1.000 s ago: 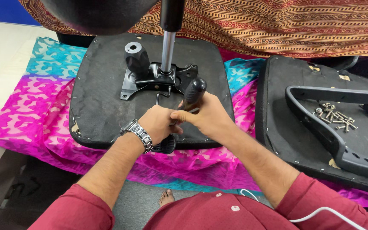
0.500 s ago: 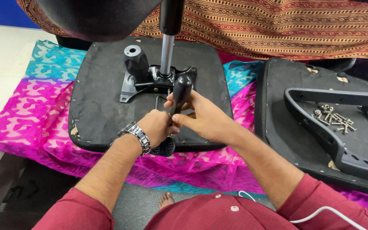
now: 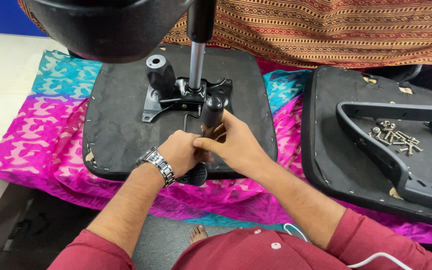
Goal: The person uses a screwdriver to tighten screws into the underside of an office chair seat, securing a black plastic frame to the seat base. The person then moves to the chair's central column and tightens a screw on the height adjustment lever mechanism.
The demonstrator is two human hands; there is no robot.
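Observation:
An upturned black chair seat (image 3: pixel 121 125) lies on a pink and teal cloth, with a metal mechanism plate (image 3: pixel 176 95) and a silver gas cylinder (image 3: pixel 196 65) standing up from it. My right hand (image 3: pixel 236 142) grips a black cylindrical tool handle (image 3: pixel 212 112), held nearly upright just in front of the plate. My left hand (image 3: pixel 178 152), with a metal watch on its wrist, is curled against the lower part of the same handle. A black lever paddle (image 3: pixel 194 175) sticks out below my hands at the seat's near edge. The tool's tip is hidden.
To the right lies a second black padded panel (image 3: pixel 336 165) with a black plastic armrest (image 3: pixel 386 155) and several loose screws (image 3: pixel 393 135) on it. A black chair part (image 3: pixel 111 25) looms at top left. A striped brown cloth (image 3: pixel 326 30) hangs behind.
Both hands moved forward toward the mechanism plate. The black handle swung from a rightward tilt to nearly upright.

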